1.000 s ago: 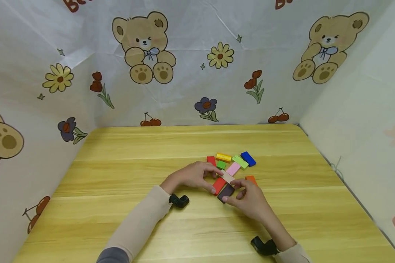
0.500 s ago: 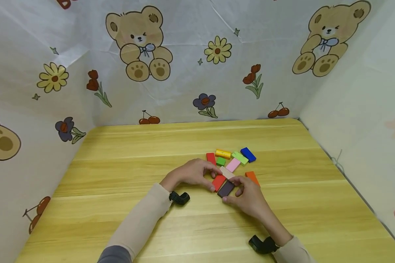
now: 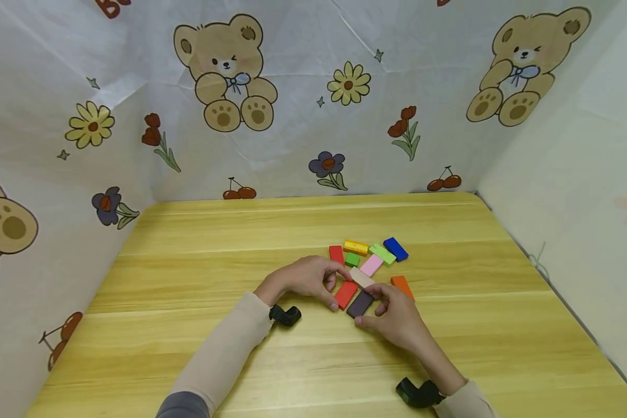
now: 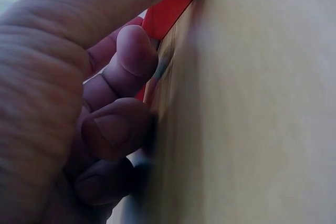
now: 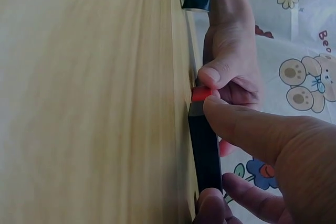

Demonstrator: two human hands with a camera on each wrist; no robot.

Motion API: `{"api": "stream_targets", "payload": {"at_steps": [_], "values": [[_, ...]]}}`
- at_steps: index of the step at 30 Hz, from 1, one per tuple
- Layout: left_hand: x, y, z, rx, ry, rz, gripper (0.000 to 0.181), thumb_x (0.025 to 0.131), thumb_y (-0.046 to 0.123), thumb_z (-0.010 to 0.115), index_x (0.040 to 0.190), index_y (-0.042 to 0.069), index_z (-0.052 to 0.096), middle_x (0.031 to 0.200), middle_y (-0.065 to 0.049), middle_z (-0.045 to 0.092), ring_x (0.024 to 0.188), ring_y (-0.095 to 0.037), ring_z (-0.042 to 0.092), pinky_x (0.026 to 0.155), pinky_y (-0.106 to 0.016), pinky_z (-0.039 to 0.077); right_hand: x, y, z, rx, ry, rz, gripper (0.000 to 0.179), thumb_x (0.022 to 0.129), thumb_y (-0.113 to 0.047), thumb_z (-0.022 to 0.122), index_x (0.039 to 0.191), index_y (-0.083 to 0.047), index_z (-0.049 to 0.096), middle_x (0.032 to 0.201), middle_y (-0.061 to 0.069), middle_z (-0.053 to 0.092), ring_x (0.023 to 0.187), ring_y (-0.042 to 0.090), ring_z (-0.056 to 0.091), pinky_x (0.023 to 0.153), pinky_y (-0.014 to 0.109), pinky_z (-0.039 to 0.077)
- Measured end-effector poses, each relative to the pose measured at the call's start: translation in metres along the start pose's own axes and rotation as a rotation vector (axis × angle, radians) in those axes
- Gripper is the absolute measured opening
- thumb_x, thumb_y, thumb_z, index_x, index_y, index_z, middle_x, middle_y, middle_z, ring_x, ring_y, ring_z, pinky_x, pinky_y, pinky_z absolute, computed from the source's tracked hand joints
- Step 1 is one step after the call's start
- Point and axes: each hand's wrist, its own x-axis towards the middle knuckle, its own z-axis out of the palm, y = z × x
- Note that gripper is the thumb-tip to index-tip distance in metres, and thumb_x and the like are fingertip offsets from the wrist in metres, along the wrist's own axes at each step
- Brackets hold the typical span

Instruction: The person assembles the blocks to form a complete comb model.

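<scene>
In the head view my left hand (image 3: 313, 280) holds a red block (image 3: 346, 295) by its two ends, thumb at the near end and index finger at the far end. My right hand (image 3: 397, 316) pinches a dark block (image 3: 360, 304) lengthwise between thumb and index finger. The two blocks lie side by side on the table, a narrow gap between them. A beige block (image 3: 362, 277) lies crosswise just beyond their far ends. The right wrist view has the dark block (image 5: 205, 148) close up, with fingers at both ends.
Beyond the hands lie a pink block (image 3: 371, 265), a green block (image 3: 352, 259), another red block (image 3: 337, 254), a yellow block (image 3: 356, 247), a light green block (image 3: 382, 253) and a blue block (image 3: 395, 249). An orange block (image 3: 403, 287) lies right of them, beside the right hand.
The dark block has turned slightly and now lies more in line with the red block. Both hands stay in nearly the same place; the head view has shifted a little.
</scene>
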Motion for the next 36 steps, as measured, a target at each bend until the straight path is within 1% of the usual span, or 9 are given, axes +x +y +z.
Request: {"api": "stream_targets", "payload": {"at_steps": [5, 10, 14, 22, 25, 29, 33, 36], "values": [[0.0017, -0.0013, 0.0005, 0.044, 0.005, 0.005, 0.059, 0.068, 0.040, 0.093, 0.119, 0.036, 0.064, 0.072, 0.009, 0.059, 0.064, -0.005, 0.053, 0.066, -0.023, 0.045, -0.0008, -0.0009, -0.0008, -0.002, -0.008, -0.011, 0.066, 0.066, -0.029, 0.095, 0.122, -0.009, 0.066, 0.100, 0.004, 0.064, 0.082, 0.015, 0.053, 0.066, 0.023, 0.043], [-0.0002, -0.0009, 0.0028, 0.041, 0.005, 0.010, 0.060, 0.068, 0.040, 0.093, 0.121, 0.033, 0.065, 0.071, 0.010, 0.059, 0.063, -0.004, 0.053, 0.066, -0.022, 0.045, -0.0034, -0.0012, 0.0005, -0.001, -0.011, -0.016, 0.066, 0.065, -0.028, 0.096, 0.122, -0.009, 0.066, 0.098, 0.003, 0.064, 0.081, 0.015, 0.052, 0.065, 0.023, 0.042], [-0.0018, 0.0001, 0.0042, 0.033, 0.010, 0.009, 0.058, 0.069, 0.040, 0.092, 0.120, 0.032, 0.066, 0.072, 0.010, 0.060, 0.064, -0.004, 0.053, 0.069, -0.022, 0.047, -0.0044, 0.0009, 0.0020, -0.013, -0.004, -0.011, 0.067, 0.066, -0.029, 0.095, 0.122, -0.008, 0.066, 0.095, 0.003, 0.063, 0.079, 0.015, 0.053, 0.064, 0.023, 0.043], [-0.0038, 0.0005, 0.0012, 0.024, 0.022, 0.012, 0.055, 0.070, 0.040, 0.092, 0.117, 0.031, 0.065, 0.074, 0.009, 0.059, 0.066, -0.005, 0.053, 0.071, -0.022, 0.047, -0.0010, 0.0023, 0.0012, -0.027, 0.006, -0.028, 0.066, 0.065, -0.033, 0.096, 0.119, -0.007, 0.067, 0.091, 0.003, 0.063, 0.078, 0.015, 0.054, 0.063, 0.023, 0.043], [-0.0044, 0.0000, 0.0004, 0.001, 0.017, 0.014, 0.054, 0.070, 0.040, 0.092, 0.116, 0.030, 0.064, 0.075, 0.008, 0.060, 0.067, -0.006, 0.053, 0.071, -0.023, 0.047, -0.0009, 0.0011, 0.0003, -0.037, -0.008, -0.019, 0.066, 0.065, -0.035, 0.095, 0.118, -0.009, 0.067, 0.091, 0.002, 0.063, 0.078, 0.014, 0.054, 0.064, 0.023, 0.044], [-0.0037, -0.0014, -0.0006, -0.043, 0.012, 0.018, 0.054, 0.071, 0.043, 0.091, 0.115, 0.030, 0.063, 0.076, 0.007, 0.060, 0.068, -0.007, 0.053, 0.071, -0.023, 0.047, -0.0024, -0.0001, -0.0016, -0.050, 0.001, -0.012, 0.066, 0.065, -0.033, 0.095, 0.120, -0.008, 0.067, 0.090, 0.002, 0.064, 0.076, 0.013, 0.056, 0.063, 0.023, 0.045], [-0.0037, -0.0022, -0.0029, -0.073, 0.012, 0.022, 0.055, 0.072, 0.046, 0.089, 0.116, 0.028, 0.063, 0.078, 0.005, 0.059, 0.069, -0.008, 0.053, 0.072, -0.023, 0.047, -0.0029, -0.0001, -0.0023, -0.056, 0.012, -0.042, 0.068, 0.065, -0.032, 0.096, 0.120, -0.005, 0.067, 0.090, 0.003, 0.065, 0.076, 0.013, 0.058, 0.062, 0.023, 0.045], [-0.0062, -0.0033, -0.0054, -0.089, 0.026, 0.013, 0.055, 0.073, 0.044, 0.089, 0.118, 0.026, 0.063, 0.079, 0.004, 0.058, 0.070, -0.009, 0.053, 0.071, -0.023, 0.047, -0.0026, 0.0001, -0.0010, -0.061, 0.009, -0.068, 0.067, 0.065, -0.033, 0.095, 0.120, -0.005, 0.067, 0.092, 0.003, 0.065, 0.076, 0.012, 0.057, 0.063, 0.022, 0.045]]}}
